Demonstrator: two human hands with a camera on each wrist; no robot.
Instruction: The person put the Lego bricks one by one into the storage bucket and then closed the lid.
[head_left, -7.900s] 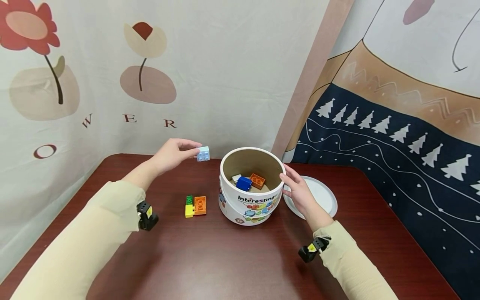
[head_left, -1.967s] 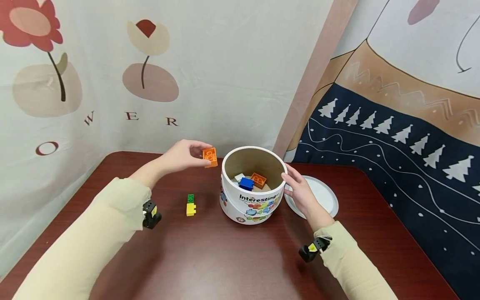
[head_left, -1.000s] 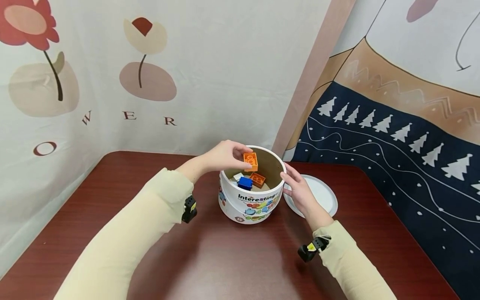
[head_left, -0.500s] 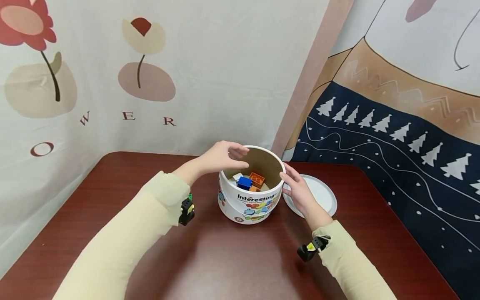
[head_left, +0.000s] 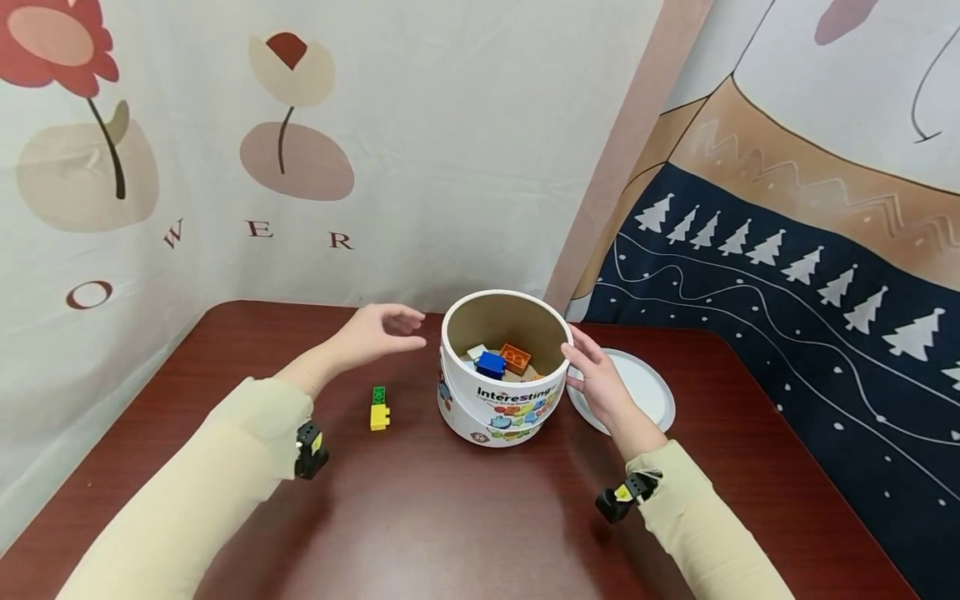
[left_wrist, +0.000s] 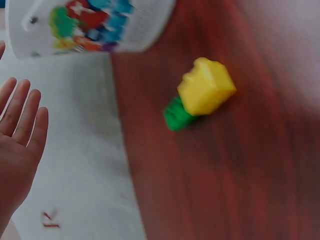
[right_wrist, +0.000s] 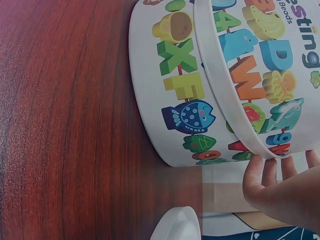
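The left hand (head_left: 371, 337) is empty, thumb and fingers well parted, above the table (head_left: 420, 517) just left of the bucket (head_left: 461, 408); the right hand (head_left: 596, 379) grips the bucket's right rim. With the support on that side alone, a bump from the left hand against the left wall could turn or slide the bucket, most likely if the right fingers loosened. Near the left hand, the green brick (head_left: 378, 396) and the yellow brick (head_left: 380, 417) lie end to end, seemingly touching, so pinching one could drag or topple the other. The yellow brick's studs face right, which may make for an uneven hold and a slip. Inside the bucket, the blue brick (head_left: 491, 365) and the orange brick (head_left: 516, 358) lie close together; something dropped from high could bounce off them. Farther right, the lid (head_left: 645, 387) lies beside the right hand, where a careless shift could nudge it.
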